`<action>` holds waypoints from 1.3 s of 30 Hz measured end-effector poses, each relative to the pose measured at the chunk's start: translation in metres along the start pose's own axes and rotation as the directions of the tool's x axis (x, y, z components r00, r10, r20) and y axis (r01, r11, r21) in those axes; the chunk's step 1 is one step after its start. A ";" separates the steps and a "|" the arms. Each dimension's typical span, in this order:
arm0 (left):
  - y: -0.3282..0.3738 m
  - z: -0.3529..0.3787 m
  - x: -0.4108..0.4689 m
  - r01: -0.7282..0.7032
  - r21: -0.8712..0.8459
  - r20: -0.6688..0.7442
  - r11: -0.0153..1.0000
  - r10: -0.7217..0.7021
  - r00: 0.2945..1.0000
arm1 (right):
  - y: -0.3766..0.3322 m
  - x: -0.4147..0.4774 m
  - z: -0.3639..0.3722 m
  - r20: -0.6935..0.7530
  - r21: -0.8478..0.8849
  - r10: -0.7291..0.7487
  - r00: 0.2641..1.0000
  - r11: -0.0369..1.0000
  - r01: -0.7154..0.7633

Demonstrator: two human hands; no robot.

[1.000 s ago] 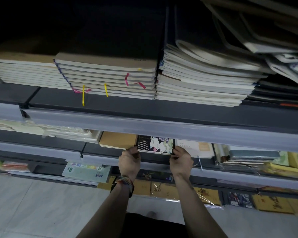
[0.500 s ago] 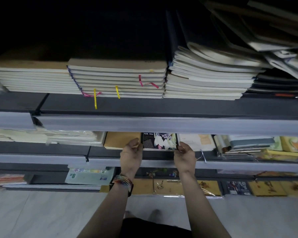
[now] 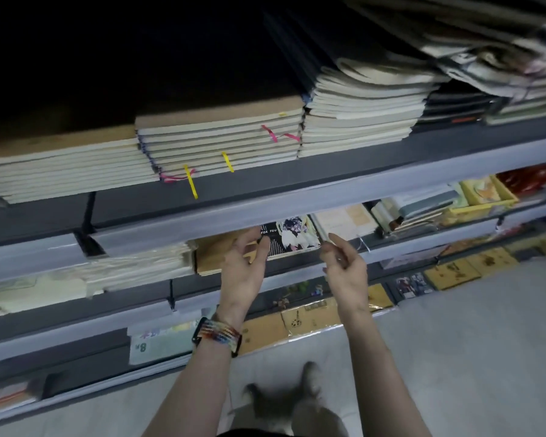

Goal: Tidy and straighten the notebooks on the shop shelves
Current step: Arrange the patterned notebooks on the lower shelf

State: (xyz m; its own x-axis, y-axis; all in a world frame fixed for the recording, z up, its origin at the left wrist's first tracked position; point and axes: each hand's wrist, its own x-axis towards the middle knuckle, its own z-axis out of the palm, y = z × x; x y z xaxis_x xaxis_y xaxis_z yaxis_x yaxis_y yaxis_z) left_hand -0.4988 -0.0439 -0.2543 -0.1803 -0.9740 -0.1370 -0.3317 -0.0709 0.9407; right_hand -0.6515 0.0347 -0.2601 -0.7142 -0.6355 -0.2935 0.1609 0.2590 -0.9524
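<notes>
1. One black notebook [image 3: 292, 236], with white flowers and "FOR YOU" on its cover, lies flat on the second shelf down. It sits half under the grey rail [image 3: 234, 216] of the shelf above, between a kraft-brown notebook [image 3: 216, 253] and a cream notebook [image 3: 344, 220].
2. Both hands flank it. The left hand [image 3: 245, 269] has its fingertips at the left edge, and the right hand [image 3: 345, 268] is just beside the right front corner. The fingers of both are loose and spread and clasp nothing; blur hides whether they actually touch the cover.
3. The step looks like squaring this notebook in its slot. Flat fingertips on both side edges, pushing evenly, should bring its front edge parallel with the shelf lip.
4. Keep the push low and level so the cover neither rides up over the brown neighbour nor shoves the cream one askew.
5. Watch the knuckles against the overhanging rail.
6. Higher up, the ribboned stack [image 3: 221, 143] looks orderly, while the slumped stack [image 3: 363, 99] beside it probably needs attention next.
</notes>
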 end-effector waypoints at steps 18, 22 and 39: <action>0.054 0.007 -0.107 -0.152 -0.107 -0.063 0.983 0.146 0.987 | -0.031 -0.073 -0.099 -0.049 0.055 -0.192 0.980 0.979 0.195; 0.061 0.016 -0.141 -0.153 -0.097 -0.099 0.983 0.144 0.985 | -0.040 -0.090 -0.129 -0.018 0.060 -0.227 0.974 0.972 0.228; 0.115 -0.006 -0.206 -0.347 -0.129 -0.246 0.929 0.309 0.919 | -0.082 -0.128 -0.170 0.032 0.120 -0.376 0.926 0.921 0.369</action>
State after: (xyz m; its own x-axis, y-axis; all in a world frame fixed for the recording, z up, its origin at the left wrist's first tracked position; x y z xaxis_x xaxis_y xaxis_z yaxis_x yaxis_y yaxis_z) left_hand -0.4943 0.1474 -0.1155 -0.0404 -0.9696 0.2411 -0.1265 0.2444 0.9614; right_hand -0.6886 0.2187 -0.1306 -0.7003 -0.7090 0.0833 -0.0335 -0.0839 -0.9959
